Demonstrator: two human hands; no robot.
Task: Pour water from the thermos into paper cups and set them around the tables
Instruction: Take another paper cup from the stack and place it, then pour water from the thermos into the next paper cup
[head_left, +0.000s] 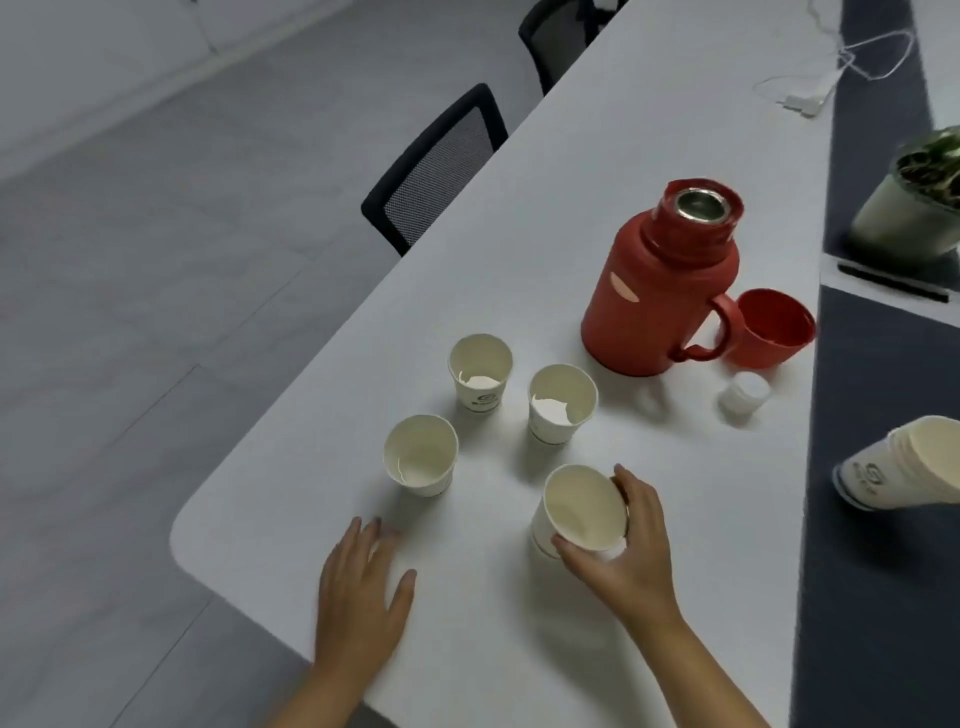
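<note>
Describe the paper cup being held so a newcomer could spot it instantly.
Start at the red thermos on the white table; four paper cups stand nearer the camera. The held cup is nearest, and the only one tilted and gripped by the right hand.

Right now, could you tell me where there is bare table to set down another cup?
Bare: between the table edge and thermos; also near the left hand. Crowded: the paper cups and right hand.
</note>
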